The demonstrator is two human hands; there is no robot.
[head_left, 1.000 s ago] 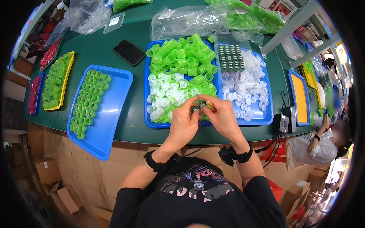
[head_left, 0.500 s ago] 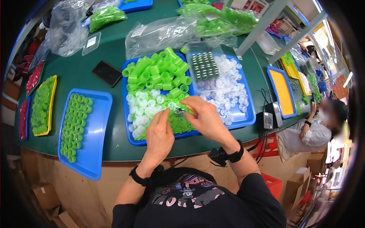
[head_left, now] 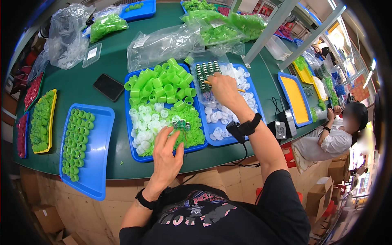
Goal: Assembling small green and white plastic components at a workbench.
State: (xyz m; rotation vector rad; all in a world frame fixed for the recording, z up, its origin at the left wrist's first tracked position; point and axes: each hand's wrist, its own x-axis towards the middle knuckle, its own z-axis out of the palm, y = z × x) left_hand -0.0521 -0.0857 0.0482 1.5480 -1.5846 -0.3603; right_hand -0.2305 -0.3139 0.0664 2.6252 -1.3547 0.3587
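My right hand (head_left: pixel 223 90) reaches over a clear plastic box (head_left: pixel 209 101) holding rows of small circuit boards (head_left: pixel 203 74). A thin yellow stick (head_left: pixel 240 90) is gripped in that hand, sticking out on both sides; its fingertips are partly hidden. My left hand (head_left: pixel 166 157) has its fingers apart over the front of the left blue tray (head_left: pixel 137 157). Just beyond its fingertips, a few small green circuit boards (head_left: pixel 181 125) lie on a heap of tiny green plastic pieces (head_left: pixel 197 136). Translucent white caps (head_left: pixel 143 132) and green plastic cylinders (head_left: pixel 162 86) share this tray.
The right blue tray (head_left: pixel 230 141) holds more white caps. Green rings stand in rows on another blue tray (head_left: pixel 94 163) at the left. A black phone (head_left: pixel 108 87) lies behind it. Black power adapters (head_left: pixel 280 130) sit at right, and a person (head_left: pixel 332 136) works beyond.
My right hand has moved away from my left, up and over the box of circuit boards, with the yellow stick. My left hand has opened; small boards now show beyond its fingertips.
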